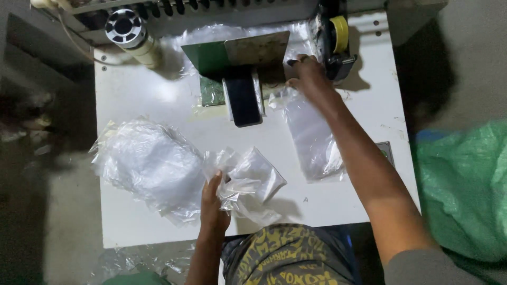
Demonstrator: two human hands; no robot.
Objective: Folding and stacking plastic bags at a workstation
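Left hand [212, 203]: fingers closed on a crumpled clear plastic bag [248, 182] at the near edge of the white table [338, 203].
Right hand [309, 76]: stretched far forward, fingers curled on the top edge of a flat clear plastic pouch [311, 134] beside the black tape dispenser [335, 45].
Nearby: heap of clear bags [145, 161] lies left; dark phone [244, 101] rests under the green metal plate [235, 53].
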